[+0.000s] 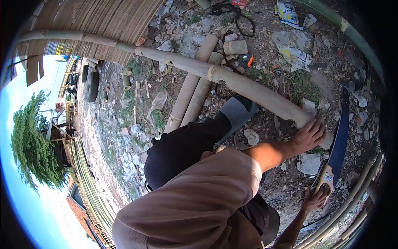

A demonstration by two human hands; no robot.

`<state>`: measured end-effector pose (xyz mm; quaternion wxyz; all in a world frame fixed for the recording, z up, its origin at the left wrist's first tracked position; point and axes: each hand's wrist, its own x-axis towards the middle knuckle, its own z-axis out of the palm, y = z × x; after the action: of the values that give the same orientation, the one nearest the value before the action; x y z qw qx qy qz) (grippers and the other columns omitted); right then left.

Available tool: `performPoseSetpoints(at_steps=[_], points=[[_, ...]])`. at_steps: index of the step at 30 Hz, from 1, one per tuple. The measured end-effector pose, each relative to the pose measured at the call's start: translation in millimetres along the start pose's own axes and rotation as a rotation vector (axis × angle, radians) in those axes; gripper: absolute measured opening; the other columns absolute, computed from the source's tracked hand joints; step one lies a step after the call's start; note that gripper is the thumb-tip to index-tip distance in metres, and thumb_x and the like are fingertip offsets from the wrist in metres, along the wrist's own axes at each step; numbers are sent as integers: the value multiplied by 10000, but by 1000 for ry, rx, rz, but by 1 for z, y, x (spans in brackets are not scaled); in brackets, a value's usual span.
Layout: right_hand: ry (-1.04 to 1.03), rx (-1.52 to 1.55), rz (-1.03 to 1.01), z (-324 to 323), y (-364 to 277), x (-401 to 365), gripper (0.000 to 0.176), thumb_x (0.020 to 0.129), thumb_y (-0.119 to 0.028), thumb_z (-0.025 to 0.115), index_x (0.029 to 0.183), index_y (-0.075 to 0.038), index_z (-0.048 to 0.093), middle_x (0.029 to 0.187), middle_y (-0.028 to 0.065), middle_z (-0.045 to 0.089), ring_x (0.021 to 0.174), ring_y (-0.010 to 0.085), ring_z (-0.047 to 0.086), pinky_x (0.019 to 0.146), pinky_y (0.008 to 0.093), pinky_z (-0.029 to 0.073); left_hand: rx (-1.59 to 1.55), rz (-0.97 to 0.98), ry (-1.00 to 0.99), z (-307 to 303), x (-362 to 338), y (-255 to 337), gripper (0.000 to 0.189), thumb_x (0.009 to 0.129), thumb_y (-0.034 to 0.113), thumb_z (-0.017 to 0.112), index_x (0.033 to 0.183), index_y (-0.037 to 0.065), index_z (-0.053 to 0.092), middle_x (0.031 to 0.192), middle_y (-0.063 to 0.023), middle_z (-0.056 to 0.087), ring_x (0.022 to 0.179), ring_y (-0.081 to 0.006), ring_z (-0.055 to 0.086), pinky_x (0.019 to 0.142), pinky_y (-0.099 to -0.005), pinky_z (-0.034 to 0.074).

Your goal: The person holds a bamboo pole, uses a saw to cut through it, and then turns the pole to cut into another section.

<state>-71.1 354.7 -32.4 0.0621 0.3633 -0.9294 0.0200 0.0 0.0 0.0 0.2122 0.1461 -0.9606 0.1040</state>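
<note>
A long, thick bamboo pole point(257, 93) slants across the view, resting over two shorter bamboo pieces point(195, 89). Near the pole's lower right end, my left hand point(310, 135) lies over it with the fingers wrapped round it. Lower down, my right hand point(317, 198) grips the wooden handle of a handsaw point(340, 137). The saw's dark blue blade points up and away, a little to the right of the pole's end and apart from it. A grey boot point(238, 114) stands close beside the pole.
An orange and black tape measure point(246, 60) lies by a short bamboo piece point(235, 47). Stones, a dark rope point(244, 23) and plastic wrappers point(295, 56) litter the ground. A green bamboo pole point(352, 33) curves along the upper right; more poles point(352, 203) lie lower right.
</note>
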Motion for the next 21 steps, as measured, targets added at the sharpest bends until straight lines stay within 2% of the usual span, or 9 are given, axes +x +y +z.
performPoseSetpoints(at_steps=[5, 9, 12, 13, 15, 16, 18, 19, 21], points=[[23, 4, -18, 6, -15, -5, 960, 821, -875, 516, 1413, -121, 560, 1415, 95, 554, 1316, 357, 502, 1038, 588, 415, 17, 69, 21, -7, -10, -12, 511, 941, 324, 503, 1368, 46, 541, 1370, -181, 535, 1299, -407, 493, 1187, -608, 306], [46, -7, -30, 6, -16, -3, 968, 823, -874, 514, 1417, -111, 553, 1409, 105, 555, 1314, 357, 505, 1041, 581, 417, -17, 13, 56, 1, 10, -17, 461, 922, 317, 535, 1297, 53, 582, 1294, -168, 566, 1236, -383, 525, 1132, -596, 355], [68, -10, -47, 2, -15, -2, 932, 844, -867, 503, 1371, -100, 566, 1363, 114, 572, 1294, 364, 523, 1014, 568, 428, -138, -34, 1, 16, 31, -22, 350, 888, 267, 594, 1179, 76, 635, 1149, -116, 620, 1107, -311, 574, 996, -496, 431], [65, -16, -48, 1, -15, -1, 930, 847, -866, 499, 1369, -99, 565, 1357, 116, 575, 1287, 364, 529, 1005, 566, 433, -138, -35, 5, 20, 39, -25, 350, 888, 267, 594, 1179, 76, 635, 1149, -116, 620, 1107, -311, 574, 996, -496, 431], [63, -23, -49, -1, -16, 0, 928, 850, -865, 496, 1368, -99, 564, 1351, 117, 577, 1279, 363, 534, 996, 564, 438, -219, -19, -238, 24, 55, -31, 370, 854, 257, 645, 1179, 80, 655, 1129, -114, 653, 1085, -294, 613, 984, -481, 439], [53, -32, -44, -3, -16, -1, 923, 853, -861, 496, 1368, -98, 562, 1349, 118, 578, 1273, 364, 538, 988, 561, 442, -219, -20, -237, 24, 59, -34, 370, 854, 257, 645, 1179, 80, 655, 1129, -114, 653, 1085, -294, 613, 984, -481, 439], [43, -42, -41, -5, -16, 1, 918, 856, -857, 497, 1368, -97, 561, 1347, 120, 579, 1266, 364, 541, 980, 558, 445, -253, -40, -404, 22, 72, -38, 481, 765, 256, 753, 1205, 84, 664, 1116, -114, 675, 1070, -282, 642, 966, -471, 456], [50, -37, -45, -5, -16, 1, 915, 857, -852, 502, 1370, -97, 559, 1345, 122, 580, 1263, 366, 542, 980, 560, 443, -254, -39, -404, 14, 80, -45, 481, 765, 256, 753, 1205, 84, 664, 1116, -114, 675, 1070, -282, 642, 966, -471, 456], [57, -33, -49, -6, -14, 1, 912, 857, -847, 507, 1372, -96, 556, 1343, 124, 581, 1260, 367, 542, 979, 561, 442, -358, 0, -570, 5, 91, -58, 598, 680, 262, 832, 1230, 94, 667, 1115, -123, 688, 1079, -282, 655, 936, -448, 487]])
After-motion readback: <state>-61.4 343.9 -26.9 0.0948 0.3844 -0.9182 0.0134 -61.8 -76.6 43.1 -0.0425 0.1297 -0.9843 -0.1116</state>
